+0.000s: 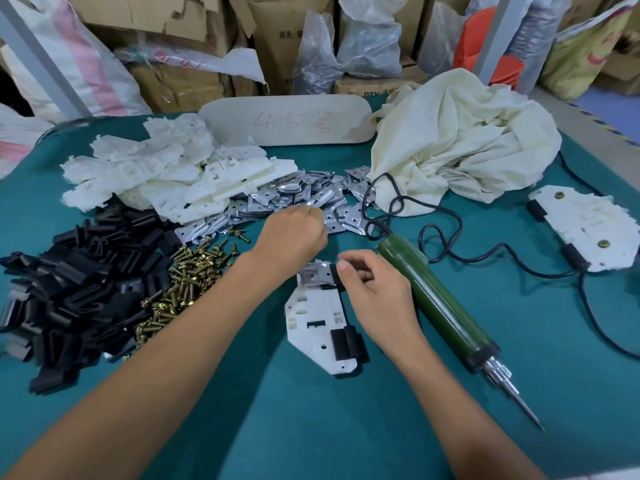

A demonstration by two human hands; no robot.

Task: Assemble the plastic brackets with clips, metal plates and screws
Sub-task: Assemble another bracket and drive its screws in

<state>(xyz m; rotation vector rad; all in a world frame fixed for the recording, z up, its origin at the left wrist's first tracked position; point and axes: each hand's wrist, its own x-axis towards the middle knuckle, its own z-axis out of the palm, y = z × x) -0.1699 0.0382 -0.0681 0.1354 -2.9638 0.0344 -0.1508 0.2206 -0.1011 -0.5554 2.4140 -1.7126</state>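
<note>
Clips (79,292) lie left of screws (188,282); brackets (166,171) behind them (plates (284,202) right).

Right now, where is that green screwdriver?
In the head view, the green screwdriver lies on the teal table, right of centre, beside the right hand, its bit pointing nearward.

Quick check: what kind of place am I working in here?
Probably a small workshop or warehouse assembly bench: sorted piles of brackets, clips, plates and screws on a green table, an electric screwdriver, and cartons and sacks stacked behind.
</note>
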